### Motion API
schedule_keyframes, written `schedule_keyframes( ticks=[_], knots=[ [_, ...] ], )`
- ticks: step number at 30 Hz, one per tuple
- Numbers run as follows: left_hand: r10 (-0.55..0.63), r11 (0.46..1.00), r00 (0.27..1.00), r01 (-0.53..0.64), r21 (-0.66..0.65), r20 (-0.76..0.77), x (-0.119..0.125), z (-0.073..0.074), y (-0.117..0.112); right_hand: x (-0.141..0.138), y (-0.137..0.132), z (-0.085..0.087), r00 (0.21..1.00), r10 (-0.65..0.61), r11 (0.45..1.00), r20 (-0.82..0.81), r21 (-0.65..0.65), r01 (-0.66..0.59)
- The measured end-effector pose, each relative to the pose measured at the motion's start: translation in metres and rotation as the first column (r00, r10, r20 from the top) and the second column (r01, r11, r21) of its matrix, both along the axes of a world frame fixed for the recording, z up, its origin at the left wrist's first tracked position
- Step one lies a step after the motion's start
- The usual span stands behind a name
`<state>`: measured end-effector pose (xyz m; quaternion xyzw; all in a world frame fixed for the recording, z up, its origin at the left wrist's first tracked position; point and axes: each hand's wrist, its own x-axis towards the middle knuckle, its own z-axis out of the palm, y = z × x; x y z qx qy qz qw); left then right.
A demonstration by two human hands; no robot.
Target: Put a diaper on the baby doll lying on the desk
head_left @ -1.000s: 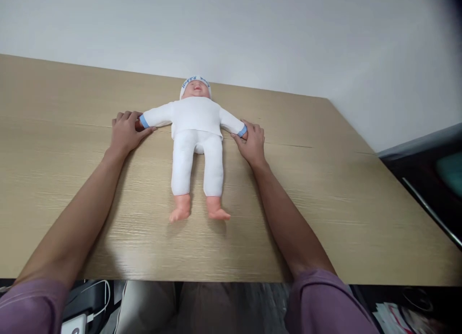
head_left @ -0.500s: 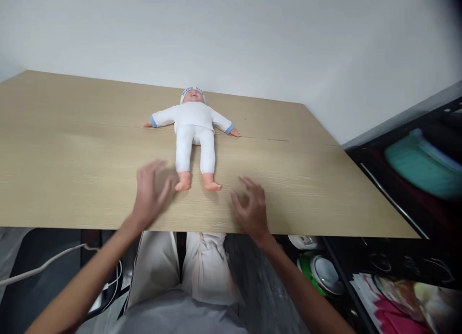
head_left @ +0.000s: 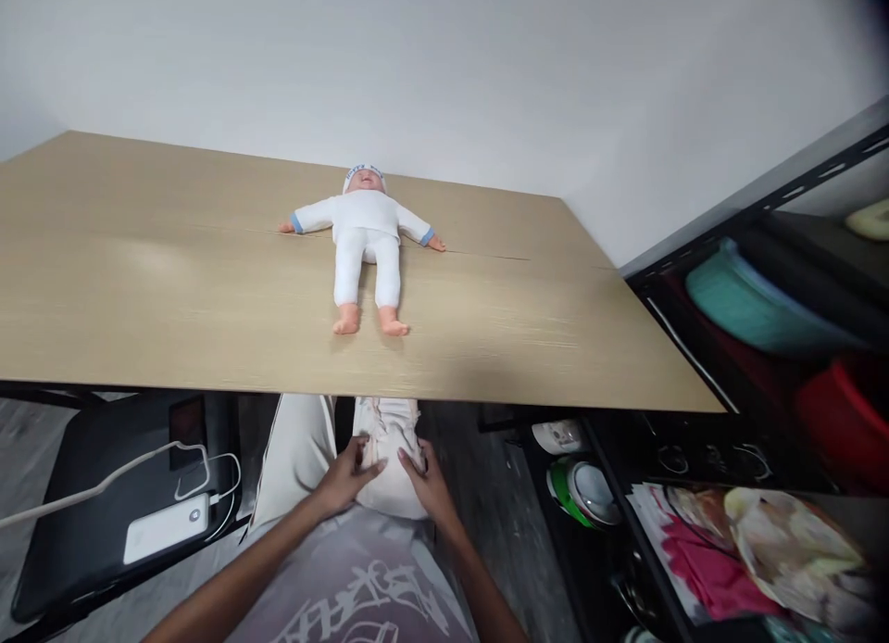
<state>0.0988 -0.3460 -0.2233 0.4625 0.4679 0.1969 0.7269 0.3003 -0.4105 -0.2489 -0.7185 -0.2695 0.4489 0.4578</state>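
Observation:
A baby doll (head_left: 367,240) in white clothes with blue cuffs and a lettered white cap lies on its back on the wooden table (head_left: 173,319), arms spread and bare feet towards me. Below the table edge, a pale diaper (head_left: 393,481) with gathered edges rests on my lap. My left hand (head_left: 347,476) grips its left side, thumb on top. On the opposite side my right hand (head_left: 425,481) holds it likewise. The undersides of my fingers are partly hidden.
To the left, a white power bank (head_left: 167,529) with cables lies on a black seat (head_left: 90,476). At right a dark shelf (head_left: 611,532) holds several things, among them a teal basin (head_left: 757,300), a red container (head_left: 844,421) and a green-and-white container (head_left: 580,495).
Both my hands have come down from above the table to my lap and taken hold of the diaper. The view has tilted lower; the doll lies in the same place.

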Motion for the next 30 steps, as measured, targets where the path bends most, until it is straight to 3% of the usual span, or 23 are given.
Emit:
schedule_keyframes(
  ticks=[2, 4, 9, 11, 13, 15, 18, 24, 28, 30],
  knots=[
    [0.065, 0.997, 0.997, -0.062, -0.055, 0.047, 0.01, 0.013, 0.006, -0.004, 0.003, 0.026, 0.988, 0.071, 0.997, -0.134, -0.019, -0.074],
    [0.091, 0.994, 0.994, -0.087, -0.072, 0.055, 0.013, 0.037, -0.001, -0.006, -0.004, 0.062, 0.972, 0.138, 0.99, -0.193, 0.014, -0.137],
    [0.066, 0.998, 0.991, -0.065, -0.008, 0.114, -0.02, 0.134, -0.053, -0.011, -0.057, 0.164, 0.973, 0.224, 0.958, -0.055, 0.193, -0.21],
    [0.035, 0.999, 0.991, -0.032, -0.023, 0.129, -0.036, 0.165, -0.068, -0.016, -0.071, 0.192, 0.968, 0.252, 0.934, -0.001, 0.261, -0.243],
    [0.039, 0.999, 0.99, -0.038, -0.008, 0.138, -0.044, 0.182, -0.071, -0.024, -0.071, 0.206, 0.958, 0.282, 0.913, 0.04, 0.297, -0.281],
    [0.079, 0.995, 0.987, -0.086, 0.045, 0.138, -0.045, 0.185, -0.064, -0.031, -0.059, 0.208, 0.956, 0.282, 0.904, 0.076, 0.313, -0.292],
    [0.149, 0.98, 0.974, -0.169, 0.106, 0.168, -0.041, 0.174, -0.044, -0.04, -0.035, 0.2, 0.957, 0.256, 0.896, 0.139, 0.337, -0.288],
    [0.261, 0.954, 0.946, -0.283, 0.097, 0.19, -0.038, 0.133, -0.016, -0.051, -0.002, 0.163, 0.933, 0.267, 0.899, 0.24, 0.287, -0.331],
    [0.294, 0.953, 0.941, -0.302, 0.026, 0.167, -0.036, 0.105, -0.012, -0.05, 0.004, 0.135, 0.916, 0.276, 0.915, 0.292, 0.211, -0.343],
    [0.293, 0.955, 0.942, -0.297, -0.002, 0.164, -0.036, 0.097, -0.014, -0.047, 0.003, 0.128, 0.894, 0.211, 0.927, 0.395, 0.209, -0.311]
  ],
)
